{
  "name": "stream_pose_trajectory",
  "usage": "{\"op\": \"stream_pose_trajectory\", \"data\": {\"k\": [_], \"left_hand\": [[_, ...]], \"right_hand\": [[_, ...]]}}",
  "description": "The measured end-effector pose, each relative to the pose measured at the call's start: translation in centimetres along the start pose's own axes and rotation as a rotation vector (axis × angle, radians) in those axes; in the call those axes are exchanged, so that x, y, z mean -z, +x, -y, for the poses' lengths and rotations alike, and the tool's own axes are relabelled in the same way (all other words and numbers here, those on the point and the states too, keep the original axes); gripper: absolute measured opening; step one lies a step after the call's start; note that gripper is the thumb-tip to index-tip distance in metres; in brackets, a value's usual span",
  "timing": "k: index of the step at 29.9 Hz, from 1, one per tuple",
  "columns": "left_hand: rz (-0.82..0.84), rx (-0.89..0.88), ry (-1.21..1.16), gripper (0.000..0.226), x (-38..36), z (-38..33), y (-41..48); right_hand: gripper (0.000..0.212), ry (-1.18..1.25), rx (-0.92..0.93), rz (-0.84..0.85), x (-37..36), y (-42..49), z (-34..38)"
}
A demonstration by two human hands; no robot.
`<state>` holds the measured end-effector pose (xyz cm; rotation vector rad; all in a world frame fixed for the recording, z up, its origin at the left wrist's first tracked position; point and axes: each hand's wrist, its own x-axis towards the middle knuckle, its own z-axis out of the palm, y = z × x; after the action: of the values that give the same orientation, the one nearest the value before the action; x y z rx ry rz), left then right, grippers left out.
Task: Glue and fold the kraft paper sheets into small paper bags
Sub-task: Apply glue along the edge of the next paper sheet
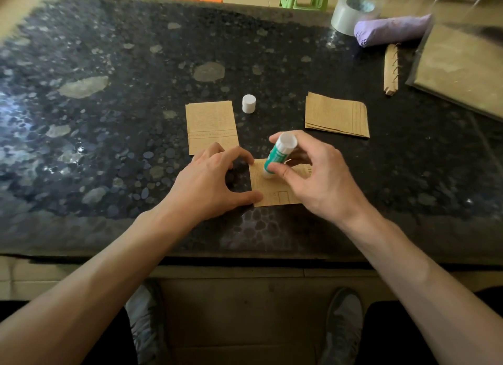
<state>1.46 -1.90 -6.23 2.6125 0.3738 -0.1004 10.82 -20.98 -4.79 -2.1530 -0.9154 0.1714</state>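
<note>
The sheet point(275, 190) lies flat on the worktop point(109, 119) between both hands. The left hand point(215, 182) pins its left edge with spread fingertips. The right hand point(318, 174) grips the glue stick point(279, 156), tilted, tip down on the sheet's upper left, so the right is nearer the gluing.

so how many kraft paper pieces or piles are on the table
5: a flat piece left of the cap, a sheet under the glue stick, a stack to the right, a strip behind it, a wrapped pack far right. Sheets inside stack and pack are uncountable.
</note>
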Motion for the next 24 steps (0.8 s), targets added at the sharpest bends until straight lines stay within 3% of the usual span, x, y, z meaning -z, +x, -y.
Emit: {"op": "stream_pose_trajectory", "data": {"k": [5, 13, 24], "left_hand": [[-0.021, -0.010, -0.003, 0.067, -0.1, 0.1, 0.0], [-0.012, -0.007, 0.005, 0.068, -0.1, 0.1, 0.0], [-0.009, 0.000, -0.001, 0.067, 0.0, 0.0, 0.0]], "right_hand": [[0.033, -0.065, -0.003, 0.034, -0.4, 0.6, 0.4], [0.040, -0.028, -0.013, -0.056, -0.5, 0.7, 0.2], [0.027, 0.025, -0.034, 0.092, 0.4, 0.5, 0.3]]}}
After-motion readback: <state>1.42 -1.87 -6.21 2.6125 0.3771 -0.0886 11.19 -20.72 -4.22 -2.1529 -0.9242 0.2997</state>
